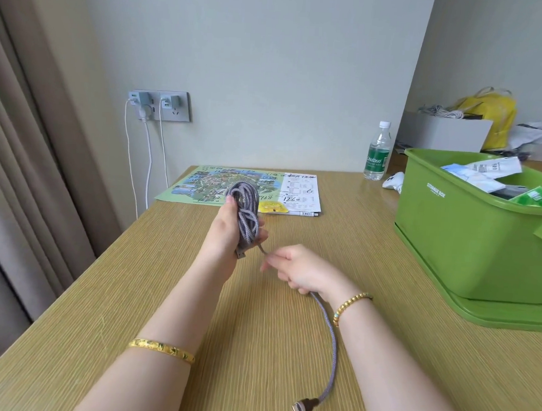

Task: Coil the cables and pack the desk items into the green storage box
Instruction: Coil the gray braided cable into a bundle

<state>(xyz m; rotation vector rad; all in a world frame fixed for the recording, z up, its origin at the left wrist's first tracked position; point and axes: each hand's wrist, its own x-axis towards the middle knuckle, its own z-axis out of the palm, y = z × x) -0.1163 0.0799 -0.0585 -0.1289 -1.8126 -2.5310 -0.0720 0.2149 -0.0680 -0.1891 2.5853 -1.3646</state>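
Note:
A grey braided cable point(247, 208) is wound into a coil that my left hand point(227, 234) grips above the middle of the desk, one plug sticking out under the palm. My right hand point(298, 268) holds the cable's loose tail just below the coil. The tail curves down past my right wrist and ends in a dark plug point(305, 406) lying near the desk's front. The green storage box point(468, 247) stands on its lid at the right, with packets and papers inside.
A printed map sheet point(208, 184), a yellow sticker point(272, 207) and a pen point(305, 212) lie at the desk's back. A water bottle point(377, 152) and a white object point(393, 180) stand left of the box. White chargers and cords hang from the wall socket point(160, 105).

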